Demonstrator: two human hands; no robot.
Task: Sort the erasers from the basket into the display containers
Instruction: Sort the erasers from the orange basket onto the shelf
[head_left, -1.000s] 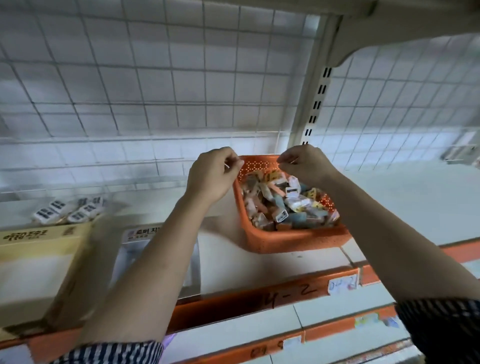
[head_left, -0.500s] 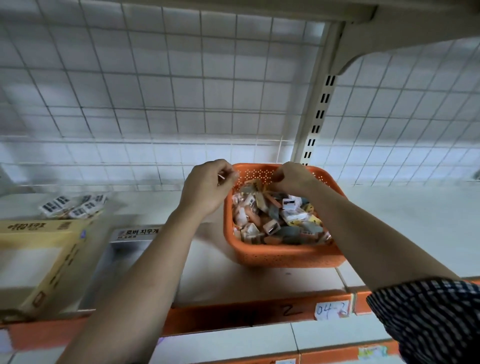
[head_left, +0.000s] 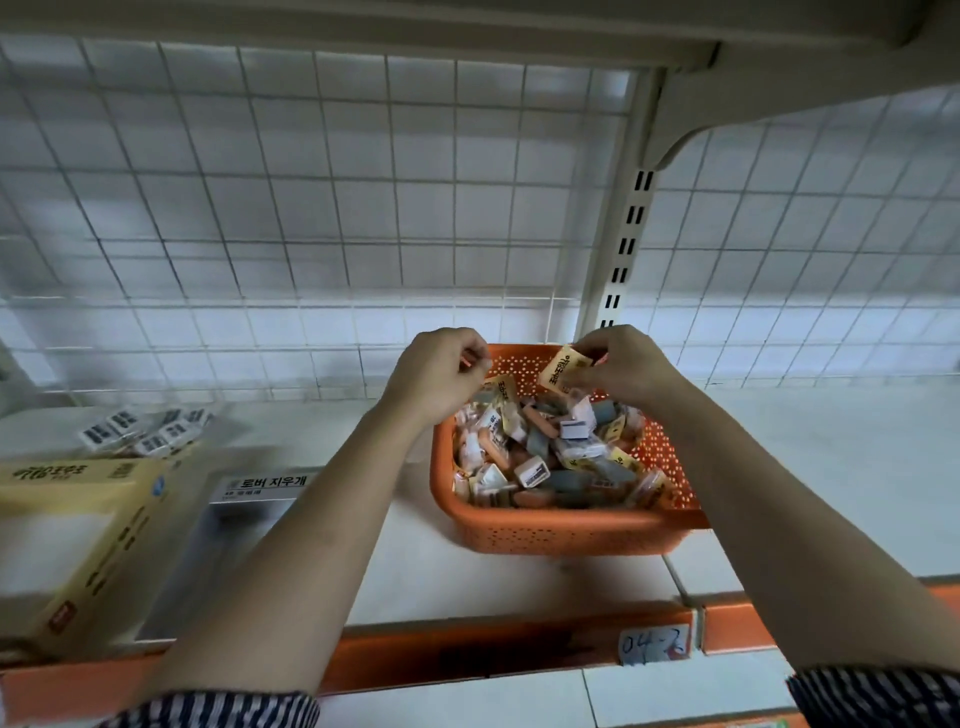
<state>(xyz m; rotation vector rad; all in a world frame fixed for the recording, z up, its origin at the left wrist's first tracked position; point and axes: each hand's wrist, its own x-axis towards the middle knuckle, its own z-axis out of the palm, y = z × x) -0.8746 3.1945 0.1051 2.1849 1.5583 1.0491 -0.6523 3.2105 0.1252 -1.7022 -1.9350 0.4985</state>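
Sorting is judged to be barely begun: the orange basket (head_left: 561, 535), set on the shelf (head_left: 519, 587) right of centre, is heaped with mixed erasers (head_left: 545, 457). Only a small cluster of white barcoded erasers (head_left: 140, 428) is seen far left, behind the yellow display box (head_left: 78, 519) and the labelled container (head_left: 249, 499) beside it; what those two hold is too blurred to tell. A yellow-sleeved eraser (head_left: 563, 368) is pinched by the right hand (head_left: 628, 364) above the basket's far rim. The left hand (head_left: 441, 374) is held curled at the basket's far left corner; whether anything is gripped in it cannot be told. Both hands are reached well forward over the shelf.
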